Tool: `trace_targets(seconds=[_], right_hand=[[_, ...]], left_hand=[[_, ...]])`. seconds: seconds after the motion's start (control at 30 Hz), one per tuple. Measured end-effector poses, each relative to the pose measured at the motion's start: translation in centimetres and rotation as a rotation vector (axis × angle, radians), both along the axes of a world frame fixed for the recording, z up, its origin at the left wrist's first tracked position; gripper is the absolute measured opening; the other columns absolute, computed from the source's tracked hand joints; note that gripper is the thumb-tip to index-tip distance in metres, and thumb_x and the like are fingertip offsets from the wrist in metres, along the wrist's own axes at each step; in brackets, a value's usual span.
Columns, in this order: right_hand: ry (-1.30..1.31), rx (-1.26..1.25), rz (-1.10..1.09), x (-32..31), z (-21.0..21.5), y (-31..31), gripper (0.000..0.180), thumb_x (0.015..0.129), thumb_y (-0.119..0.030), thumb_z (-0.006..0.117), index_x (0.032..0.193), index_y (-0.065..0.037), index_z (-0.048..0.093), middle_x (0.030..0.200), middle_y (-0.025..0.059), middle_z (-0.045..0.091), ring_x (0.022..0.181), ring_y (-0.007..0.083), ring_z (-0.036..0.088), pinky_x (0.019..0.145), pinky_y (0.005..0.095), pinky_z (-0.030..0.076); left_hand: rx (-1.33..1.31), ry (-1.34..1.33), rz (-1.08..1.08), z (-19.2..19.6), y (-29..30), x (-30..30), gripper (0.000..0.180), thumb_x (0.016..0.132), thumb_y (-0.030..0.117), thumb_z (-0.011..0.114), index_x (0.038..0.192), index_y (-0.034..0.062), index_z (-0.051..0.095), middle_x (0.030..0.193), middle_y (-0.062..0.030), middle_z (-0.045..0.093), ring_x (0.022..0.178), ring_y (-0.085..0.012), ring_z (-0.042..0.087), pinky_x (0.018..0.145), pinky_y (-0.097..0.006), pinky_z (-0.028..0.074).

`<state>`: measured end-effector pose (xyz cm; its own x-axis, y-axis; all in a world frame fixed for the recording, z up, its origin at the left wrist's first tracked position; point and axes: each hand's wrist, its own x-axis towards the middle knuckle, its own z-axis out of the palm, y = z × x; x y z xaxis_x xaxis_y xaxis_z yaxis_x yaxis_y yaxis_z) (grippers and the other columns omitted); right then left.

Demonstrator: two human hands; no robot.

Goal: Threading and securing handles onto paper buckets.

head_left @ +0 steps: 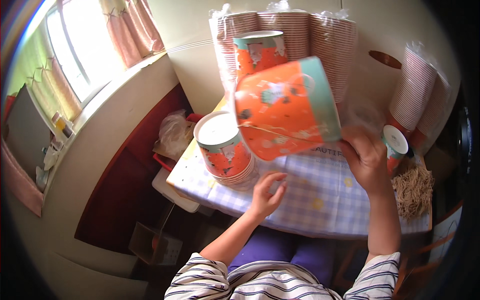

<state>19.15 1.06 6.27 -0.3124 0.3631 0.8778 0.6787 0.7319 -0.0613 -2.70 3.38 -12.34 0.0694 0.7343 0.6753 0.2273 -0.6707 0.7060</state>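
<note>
A large orange paper bucket (pixel 280 110) with a green band and printed pictures is tilted on its side in the air above the table, slightly blurred. At its green end, my right hand (pixel 366 152) is closed on it; the fingertips are partly hidden. A strand of twine (pixel 272 131) runs across the bucket's side. Below it, my left hand (pixel 268 194) is empty, thumb and fingers curved apart. Left of that hand stands a short stack of similar buckets (pixel 226 162), with a white lid or base on top.
Tall plastic-wrapped stacks of paper buckets (pixel 336 50) line the back, with another orange bucket (pixel 259 52) before them. More wrapped stacks (pixel 412 92) stand at right, near a small bucket (pixel 395 142) and a twine bundle (pixel 414 190). A checked cloth (pixel 300 205) covers the table.
</note>
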Motion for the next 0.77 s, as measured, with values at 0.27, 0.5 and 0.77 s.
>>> trace_targets(seconds=[0.27, 0.5, 0.77], right_hand=[[-0.499, 0.260, 0.139, -10.3, 3.9, 8.2, 0.007, 0.074, -0.004, 0.059, 0.080, -0.005, 0.059, 0.077, 0.0083, 0.060, 0.072, 0.0220, 0.065, 0.063, 0.0320, 0.054], [-0.704, 0.151, 0.125, -13.8, 2.9, 11.6, 0.011, 0.073, -0.003, 0.058, 0.083, -0.007, 0.060, 0.073, 0.0051, 0.059, 0.073, 0.0212, 0.065, 0.066, 0.0334, 0.055], [-0.819, 0.146, 0.103, -15.1, 0.5, 14.6, 0.020, 0.074, -0.003, 0.059, 0.092, -0.009, 0.064, 0.078, 0.0038, 0.062, 0.075, 0.0195, 0.066, 0.065, 0.0318, 0.055]], left_hand=[[0.000, 0.083, -0.117, -2.5, 1.0, 2.0, 0.015, 0.078, 0.003, 0.064, 0.094, 0.0042, 0.064, 0.095, -0.0129, 0.063, 0.089, -0.0333, 0.061, 0.076, -0.040, 0.050], [-0.011, 0.112, -0.145, -2.7, 1.1, 1.6, 0.015, 0.077, 0.006, 0.064, 0.092, 0.0034, 0.064, 0.095, -0.0137, 0.063, 0.088, -0.0341, 0.061, 0.077, -0.041, 0.049], [-0.084, 0.191, -0.183, -3.0, 1.1, 1.4, 0.018, 0.079, 0.007, 0.063, 0.096, 0.0036, 0.065, 0.101, -0.0147, 0.062, 0.094, -0.0339, 0.060, 0.084, -0.042, 0.048]])
